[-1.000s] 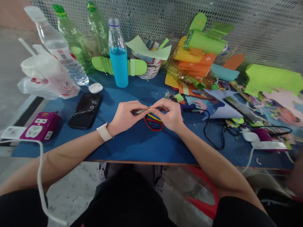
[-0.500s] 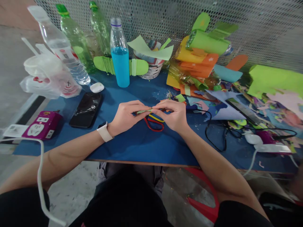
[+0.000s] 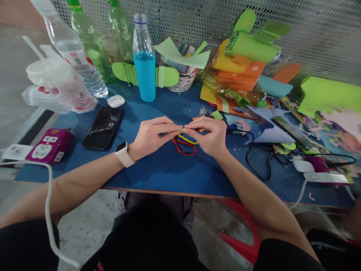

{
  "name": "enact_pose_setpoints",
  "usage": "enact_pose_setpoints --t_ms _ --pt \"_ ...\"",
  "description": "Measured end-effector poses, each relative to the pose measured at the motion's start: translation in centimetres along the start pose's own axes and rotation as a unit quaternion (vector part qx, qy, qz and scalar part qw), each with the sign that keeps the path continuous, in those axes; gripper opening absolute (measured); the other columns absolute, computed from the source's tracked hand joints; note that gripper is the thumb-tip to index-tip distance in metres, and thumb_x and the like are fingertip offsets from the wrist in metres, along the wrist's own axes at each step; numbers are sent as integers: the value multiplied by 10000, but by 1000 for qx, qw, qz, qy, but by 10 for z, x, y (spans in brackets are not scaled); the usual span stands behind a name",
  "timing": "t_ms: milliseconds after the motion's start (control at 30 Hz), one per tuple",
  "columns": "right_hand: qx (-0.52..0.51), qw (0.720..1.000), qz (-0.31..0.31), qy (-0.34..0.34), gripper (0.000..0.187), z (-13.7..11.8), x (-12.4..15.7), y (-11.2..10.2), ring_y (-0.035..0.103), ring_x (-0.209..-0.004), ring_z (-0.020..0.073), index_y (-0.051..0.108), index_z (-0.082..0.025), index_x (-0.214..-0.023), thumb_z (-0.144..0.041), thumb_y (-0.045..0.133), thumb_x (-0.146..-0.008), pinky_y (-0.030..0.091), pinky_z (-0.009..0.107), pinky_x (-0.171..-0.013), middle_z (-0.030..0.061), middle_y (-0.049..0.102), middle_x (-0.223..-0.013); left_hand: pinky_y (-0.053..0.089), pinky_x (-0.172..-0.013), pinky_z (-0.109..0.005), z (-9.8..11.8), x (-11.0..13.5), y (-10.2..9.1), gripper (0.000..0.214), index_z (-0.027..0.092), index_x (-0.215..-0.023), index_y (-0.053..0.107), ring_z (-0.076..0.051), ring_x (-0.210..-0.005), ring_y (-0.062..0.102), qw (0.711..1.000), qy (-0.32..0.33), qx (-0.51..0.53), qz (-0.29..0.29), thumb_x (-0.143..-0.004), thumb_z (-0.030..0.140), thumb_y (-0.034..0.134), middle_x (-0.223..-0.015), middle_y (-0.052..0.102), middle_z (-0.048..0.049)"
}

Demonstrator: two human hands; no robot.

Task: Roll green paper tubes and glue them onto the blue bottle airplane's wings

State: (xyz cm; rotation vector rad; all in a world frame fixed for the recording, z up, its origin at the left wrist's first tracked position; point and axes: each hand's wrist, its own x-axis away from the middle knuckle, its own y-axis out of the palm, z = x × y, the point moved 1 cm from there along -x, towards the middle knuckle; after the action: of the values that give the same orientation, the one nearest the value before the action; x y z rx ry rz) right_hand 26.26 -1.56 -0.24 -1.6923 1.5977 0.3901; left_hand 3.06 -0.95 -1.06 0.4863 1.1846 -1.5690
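My left hand (image 3: 150, 134) and my right hand (image 3: 209, 134) meet over the blue table (image 3: 166, 169), fingertips pinched together on a thin green strip (image 3: 175, 131). Red and yellow strips (image 3: 184, 145) loop down from the pinch onto the table beneath my right hand. A white watch (image 3: 123, 153) is on my left wrist. Both hands are closed in a pinch on the green strip.
A black phone (image 3: 103, 127), white earbud case (image 3: 116, 101) and purple power strip (image 3: 46, 145) lie left. Bottles, one with blue liquid (image 3: 144, 62), stand at the back. Coloured foam sheets (image 3: 242, 64) and scraps pile up right, with a black cable (image 3: 255, 158) and glue gun (image 3: 316, 169).
The hands stay pinched on the strip with the fingertips a little closer together; the view has shifted slightly, nothing else moved.
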Motion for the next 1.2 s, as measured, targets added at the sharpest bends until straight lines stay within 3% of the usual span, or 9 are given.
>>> enact_pose_setpoints --t_ms 133,333,500,767,1067,1200 --pt "4 1000 -2 -1 194 1 1 0 810 -728 183 926 -295 -905 -480 983 -911 670 301 -632 23 876 -856 669 -791 -216 1 -3 -2 83 195 -1079 905 -142 -853 832 1000 23 -4 9 -1078 236 833 -1005 875 -60" --pt "17 997 -23 -76 111 7 1 -5 818 -737 200 935 -332 -973 -407 992 -914 682 347 -692 18 882 -891 685 -815 -269 -2 -1 -4 155 227 -1066 915 -165 -871 829 1000 -6 -26 -6 -1111 316 796 -1015 874 -65" --pt "66 997 -28 -35 190 10 2 -8 814 -738 228 927 -335 -903 -519 973 -913 705 403 -744 25 870 -860 681 -821 -288 -4 1 -3 169 230 -1079 912 -173 -874 822 999 -18 -38 -12 -1107 355 801 -1023 873 -69" --pt "53 999 0 0 241 11 3 -8 813 -752 239 922 -344 -878 -579 978 -888 700 403 -703 18 865 -858 663 -838 -286 -8 -2 -7 110 220 -1080 907 -173 -896 815 999 -3 -44 -11 -1089 291 823 -1034 868 -66" --pt "67 998 -8 3 197 14 2 -13 814 -793 255 904 -349 -859 -529 965 -911 700 428 -728 14 843 -841 666 -785 -285 -7 -4 -12 153 214 -1045 895 -172 -856 812 998 -17 -66 -16 -1100 323 802 -1015 866 -58" --pt "101 994 -25 -32 187 15 2 -15 817 -838 265 908 -353 -919 -535 944 -936 698 457 -805 22 856 -906 655 -765 -278 -5 -4 -10 161 207 -1050 887 -167 -843 801 997 -14 -68 -16 -1104 326 793 -1017 858 -66"
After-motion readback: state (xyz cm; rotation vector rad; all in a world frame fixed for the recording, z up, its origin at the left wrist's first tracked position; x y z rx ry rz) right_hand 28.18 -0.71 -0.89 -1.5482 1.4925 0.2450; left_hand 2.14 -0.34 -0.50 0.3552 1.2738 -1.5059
